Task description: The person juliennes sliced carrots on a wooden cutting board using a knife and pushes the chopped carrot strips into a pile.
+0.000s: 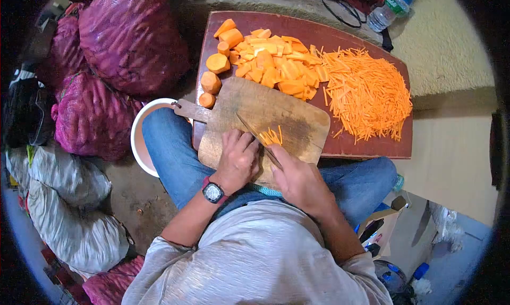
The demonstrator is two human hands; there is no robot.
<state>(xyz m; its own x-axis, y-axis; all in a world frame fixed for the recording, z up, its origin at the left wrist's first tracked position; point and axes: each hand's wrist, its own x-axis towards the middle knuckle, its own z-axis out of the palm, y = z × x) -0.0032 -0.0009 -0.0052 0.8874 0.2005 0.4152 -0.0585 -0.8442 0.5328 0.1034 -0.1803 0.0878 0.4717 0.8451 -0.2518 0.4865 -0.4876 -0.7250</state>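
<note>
A wooden cutting board (223,100) with a handle lies across my lap and the near edge of a red-brown table (372,150). My right hand (300,180) is closed round the handle of a knife (248,126), its blade slanting up and left over the board. Beside the blade, my left hand (239,159) presses down with curled fingers; what lies under them is hidden. Thin carrot sticks (272,136) rest against the knife's right side. Past the board is a heap of carrot slices (281,61), with a mound of carrot shreds (366,95) to its right.
Several carrot chunks (218,63) line the table's left edge. A white tub (139,140) stands by my left knee. Purple mesh sacks (133,39) and white sacks (79,220) fill the left side. A water bottle (390,12) lies on the ledge at top right.
</note>
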